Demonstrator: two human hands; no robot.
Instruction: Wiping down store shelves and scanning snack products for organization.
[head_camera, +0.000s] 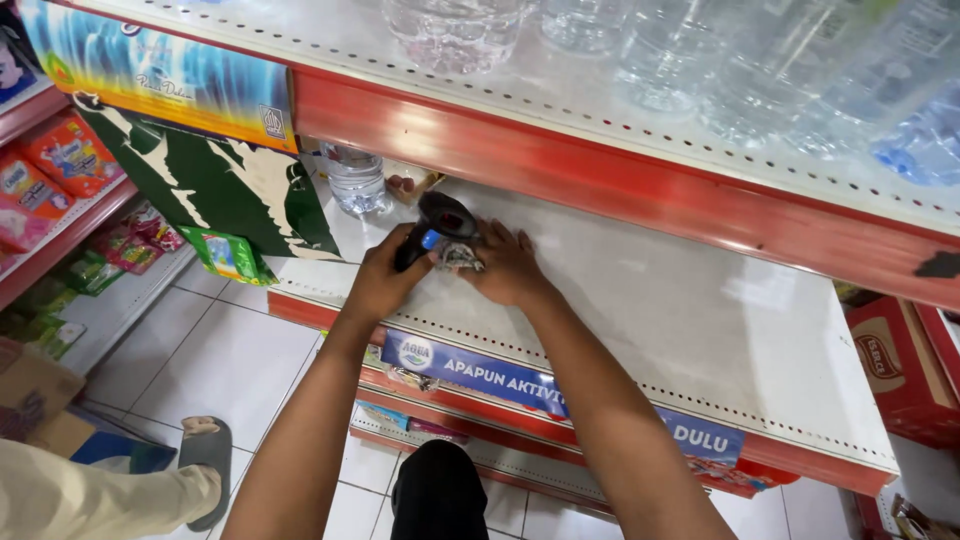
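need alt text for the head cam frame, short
Two bare hands meet on a white store shelf: the left hand grips a black handheld scanner while the right hand pins a small crumpled item under it. A clear water bottle stands behind them; more bottles fill the red-edged shelf above.
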